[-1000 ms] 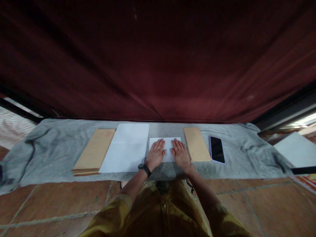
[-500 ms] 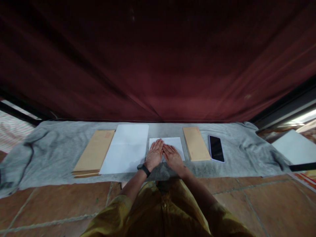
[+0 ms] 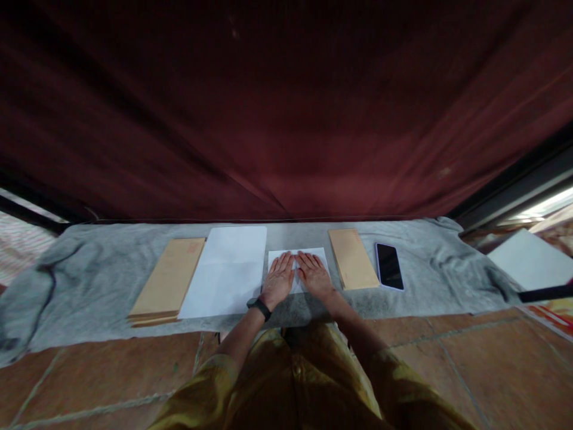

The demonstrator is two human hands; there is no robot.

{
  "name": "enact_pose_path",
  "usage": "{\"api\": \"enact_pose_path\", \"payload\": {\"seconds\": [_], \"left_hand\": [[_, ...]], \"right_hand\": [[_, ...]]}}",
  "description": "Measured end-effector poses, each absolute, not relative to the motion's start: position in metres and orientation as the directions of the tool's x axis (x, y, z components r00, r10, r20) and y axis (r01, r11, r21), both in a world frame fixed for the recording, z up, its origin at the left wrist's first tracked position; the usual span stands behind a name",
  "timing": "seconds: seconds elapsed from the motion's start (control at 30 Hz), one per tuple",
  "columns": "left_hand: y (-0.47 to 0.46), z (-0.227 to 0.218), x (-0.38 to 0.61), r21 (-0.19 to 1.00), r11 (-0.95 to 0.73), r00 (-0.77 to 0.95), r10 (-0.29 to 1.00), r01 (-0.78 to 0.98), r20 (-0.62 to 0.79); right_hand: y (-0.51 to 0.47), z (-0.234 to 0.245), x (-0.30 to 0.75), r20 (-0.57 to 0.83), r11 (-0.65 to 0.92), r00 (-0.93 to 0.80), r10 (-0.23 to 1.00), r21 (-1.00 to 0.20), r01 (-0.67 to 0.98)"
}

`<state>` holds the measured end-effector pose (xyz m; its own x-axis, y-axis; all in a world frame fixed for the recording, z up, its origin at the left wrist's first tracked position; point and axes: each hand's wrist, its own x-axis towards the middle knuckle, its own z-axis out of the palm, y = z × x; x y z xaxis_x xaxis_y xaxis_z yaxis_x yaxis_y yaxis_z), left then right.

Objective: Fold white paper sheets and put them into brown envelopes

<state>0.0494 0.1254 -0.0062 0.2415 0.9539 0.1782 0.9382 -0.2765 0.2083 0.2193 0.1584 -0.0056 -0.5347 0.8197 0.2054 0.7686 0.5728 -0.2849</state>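
A folded sheet of white paper (image 3: 299,285) lies on the grey cloth under both palms. My left hand (image 3: 279,278) rests flat on its left part, fingers stretched forward, with a dark watch on the wrist. My right hand (image 3: 313,275) lies flat on the right part, its fingers also stretched out. The fingertips of the two hands almost meet near the paper's far edge. Much of the sheet is hidden beneath the hands. Close by on the left are larger white sheets (image 3: 226,272), and to the right sits a brown envelope pile (image 3: 353,260).
At the far left is a thicker stack of brown envelopes (image 3: 168,278). A phone (image 3: 389,267) with a dark screen lies right of the envelope pile. Grey cloth (image 3: 430,269) covers the narrow table, and a dark red curtain (image 3: 286,149) hangs behind it.
My right hand has moved forward over the paper, and its fingers now point away from me beside the left hand's. My left hand stays almost in place. The view has shifted slightly.
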Motion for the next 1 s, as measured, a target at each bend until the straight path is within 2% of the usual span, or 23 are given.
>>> {"api": "enact_pose_path", "payload": {"seconds": [0.37,0.67,0.8,1.0], "left_hand": [[0.126,-0.002,0.047,0.192,-0.298,0.279,0.953,0.935,0.12],[0.126,0.011,0.04,0.218,-0.292,0.3,0.954,0.931,-0.004],[0.12,0.014,0.038,0.179,-0.25,0.255,0.967,0.952,-0.006],[0.106,0.007,0.036,0.119,-0.163,0.153,0.984,0.979,0.094]], "right_hand": [[0.157,0.002,0.25,0.119,0.609,-0.602,0.789,-0.273,0.745],[0.156,0.007,0.272,-0.015,0.544,-0.568,0.823,-0.27,0.795],[0.15,-0.002,0.275,0.053,0.523,-0.527,0.848,-0.245,0.816],[0.133,-0.024,0.27,0.23,0.483,-0.439,0.869,-0.194,0.854]]}}
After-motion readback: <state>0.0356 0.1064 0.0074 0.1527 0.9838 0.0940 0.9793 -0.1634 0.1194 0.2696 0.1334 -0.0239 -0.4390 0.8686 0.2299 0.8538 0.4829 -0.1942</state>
